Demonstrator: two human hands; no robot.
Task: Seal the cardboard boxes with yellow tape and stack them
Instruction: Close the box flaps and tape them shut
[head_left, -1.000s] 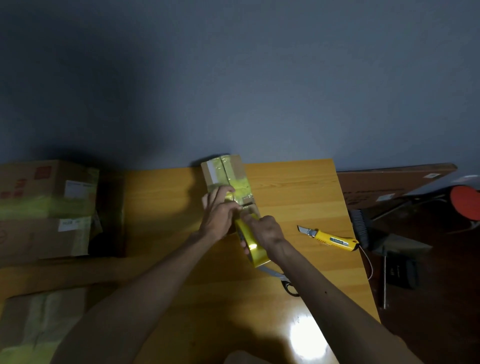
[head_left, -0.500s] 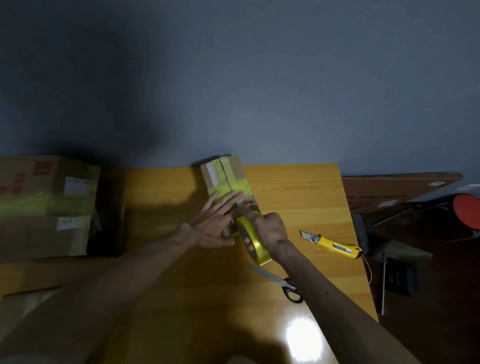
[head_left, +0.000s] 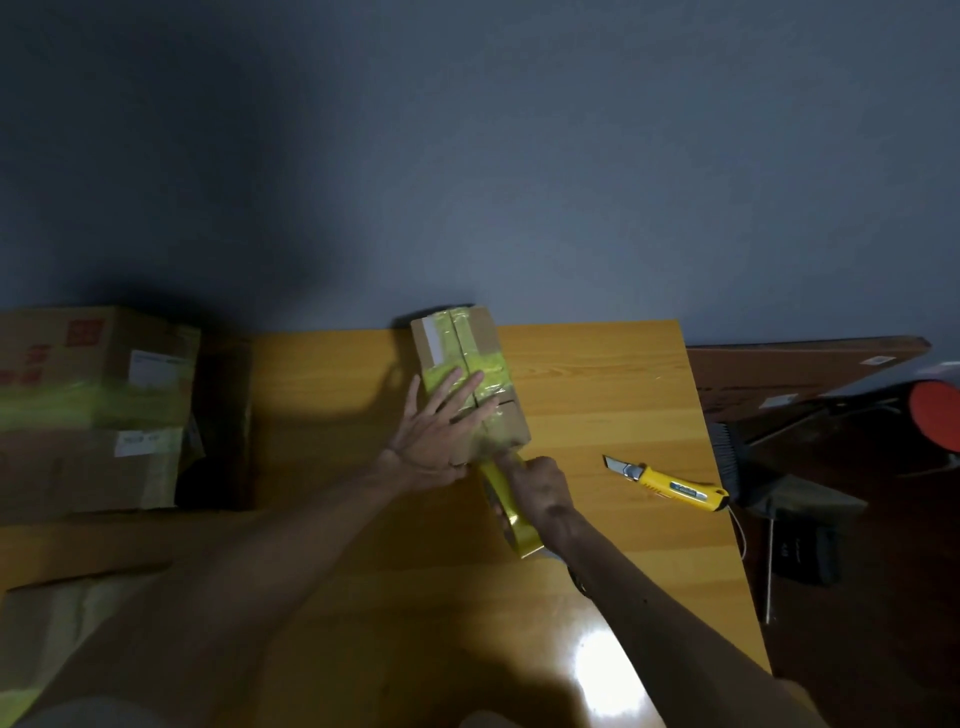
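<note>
A small cardboard box (head_left: 480, 340) with yellow tape across its top lies on the wooden table (head_left: 597, 395), near the wall. My left hand (head_left: 436, 431) lies flat on the box top with fingers spread and straight. My right hand (head_left: 540, 486) grips the roll of yellow tape (head_left: 511, 512) just below the box's near end; a strip runs from the roll up onto the box. At the left, two larger cardboard boxes (head_left: 93, 405) are stacked, the upper one banded with yellow tape.
A yellow utility knife (head_left: 670, 486) with its blade out lies on the table right of my right hand. Another taped box (head_left: 36, 639) sits at the lower left. Dark clutter, a broom head and a red object stand beyond the table's right edge.
My left hand has opened from curled fingers and slid flat over the box top. The right hand has drawn the tape roll back toward me. The scissors seen earlier are now hidden by my right arm.
</note>
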